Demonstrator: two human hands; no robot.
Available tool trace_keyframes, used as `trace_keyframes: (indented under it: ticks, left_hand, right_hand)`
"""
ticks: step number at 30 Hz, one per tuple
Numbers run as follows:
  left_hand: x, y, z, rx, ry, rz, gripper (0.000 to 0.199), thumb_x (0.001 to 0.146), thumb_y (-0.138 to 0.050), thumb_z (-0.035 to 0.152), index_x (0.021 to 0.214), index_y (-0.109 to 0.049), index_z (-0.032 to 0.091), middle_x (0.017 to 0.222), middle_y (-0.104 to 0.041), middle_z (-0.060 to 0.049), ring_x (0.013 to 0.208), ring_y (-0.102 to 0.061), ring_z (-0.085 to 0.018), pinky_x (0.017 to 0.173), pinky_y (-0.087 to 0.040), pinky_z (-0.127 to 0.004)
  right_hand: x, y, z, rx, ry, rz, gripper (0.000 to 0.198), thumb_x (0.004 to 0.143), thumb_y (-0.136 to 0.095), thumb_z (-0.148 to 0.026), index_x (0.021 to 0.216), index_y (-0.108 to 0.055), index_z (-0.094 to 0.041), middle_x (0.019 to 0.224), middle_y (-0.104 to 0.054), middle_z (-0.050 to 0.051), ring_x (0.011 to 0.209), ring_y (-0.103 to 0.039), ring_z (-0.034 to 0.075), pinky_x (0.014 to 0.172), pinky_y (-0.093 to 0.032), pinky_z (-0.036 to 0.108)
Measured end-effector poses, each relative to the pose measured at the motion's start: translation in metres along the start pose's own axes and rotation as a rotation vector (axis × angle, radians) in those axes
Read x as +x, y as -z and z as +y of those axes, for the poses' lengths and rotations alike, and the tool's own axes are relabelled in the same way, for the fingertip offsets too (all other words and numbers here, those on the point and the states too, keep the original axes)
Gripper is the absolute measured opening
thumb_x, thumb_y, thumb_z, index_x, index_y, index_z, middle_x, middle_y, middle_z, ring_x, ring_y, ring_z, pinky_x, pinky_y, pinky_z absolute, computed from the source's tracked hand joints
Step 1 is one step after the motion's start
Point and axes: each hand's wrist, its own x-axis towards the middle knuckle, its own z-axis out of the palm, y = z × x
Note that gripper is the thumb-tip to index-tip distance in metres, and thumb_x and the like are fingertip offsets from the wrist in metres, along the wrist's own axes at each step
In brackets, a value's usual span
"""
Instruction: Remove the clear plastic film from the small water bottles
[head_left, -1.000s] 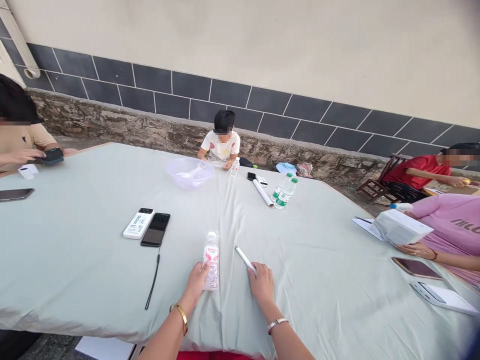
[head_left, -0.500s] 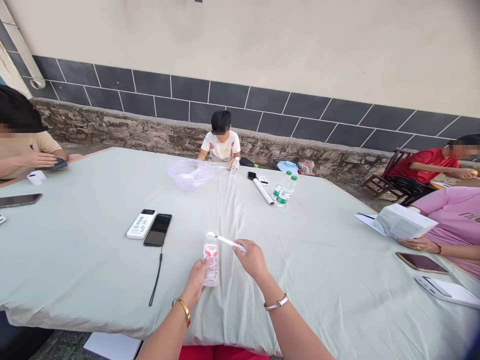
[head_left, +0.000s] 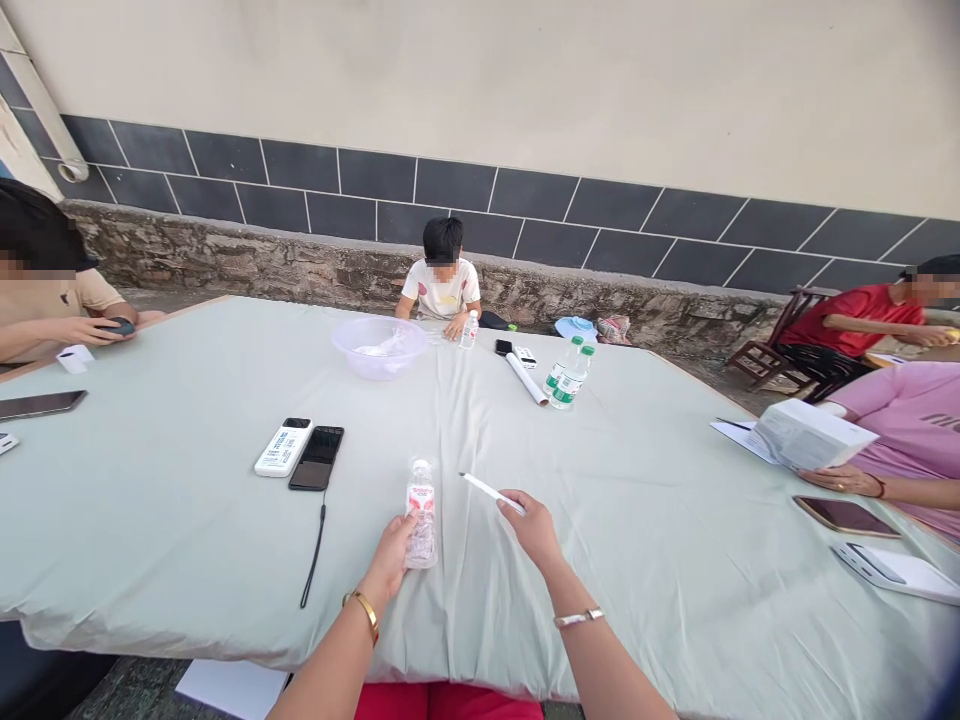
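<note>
My left hand point(head_left: 390, 556) is wrapped round the lower left side of a clear plastic bottle point(head_left: 421, 535). The bottle stands nearly upright on the cloth, with a white cap and a red-and-white label. To its right, my right hand point(head_left: 531, 527) pinches a slim white pen-like tool point(head_left: 484, 487) near its rear end. The tool's short dark tip points left and away from me, apart from the bottle. Its exact kind is too small to make out.
A pale cloth point(head_left: 637, 540) covers the table. Left of the bottle lie a white device point(head_left: 283, 447) and a strapped black phone point(head_left: 316, 459). Farther back are a purple basin point(head_left: 379, 350), a white roll point(head_left: 526, 379) and green-capped bottles point(head_left: 571, 378). Other people sit around.
My right hand has moved right and slightly nearer me, taking the white tool's tip away from the bottle's cap. My left hand still holds the bottle in about the same place.
</note>
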Motion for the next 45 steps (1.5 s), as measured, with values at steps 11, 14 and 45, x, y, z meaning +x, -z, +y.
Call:
trace_keyframes:
  ticks: [11, 14, 45]
  left_hand:
    - [-0.001, -0.007, -0.002, 0.041, -0.055, 0.072, 0.059, 0.055, -0.075, 0.068, 0.079, -0.054, 0.018, 0.073, -0.063, -0.001, 0.068, -0.061, -0.015, 0.064, -0.047, -0.029]
    - [0.003, -0.009, -0.01, 0.134, -0.122, 0.146, 0.062, 0.057, -0.071, 0.071, 0.082, -0.055, 0.017, 0.075, -0.066, -0.003, 0.071, -0.063, -0.018, 0.065, -0.047, -0.031]
    - [-0.002, -0.018, -0.01, 0.43, -0.231, 0.433, 0.044, 0.062, -0.071, 0.056, 0.082, -0.062, 0.018, 0.083, -0.069, -0.008, 0.082, -0.064, -0.026, 0.07, -0.046, -0.033]
  right_hand:
    - [-0.008, -0.053, 0.027, -0.28, -0.065, 0.305, 0.036, 0.081, -0.049, -0.026, 0.112, -0.064, -0.016, 0.119, -0.062, 0.017, 0.111, -0.054, 0.032, 0.092, -0.041, 0.045]
    - [-0.016, -0.068, -0.003, -0.079, -0.014, 0.137, 0.037, 0.085, -0.049, -0.04, 0.11, -0.06, -0.016, 0.103, -0.065, 0.012, 0.087, -0.063, 0.023, 0.077, -0.048, 0.035]
    - [-0.007, -0.12, -0.031, 0.231, -0.222, 0.062, 0.03, 0.091, -0.037, -0.035, 0.063, -0.035, -0.026, 0.058, -0.053, -0.002, 0.057, -0.052, 0.017, 0.056, -0.035, 0.027]
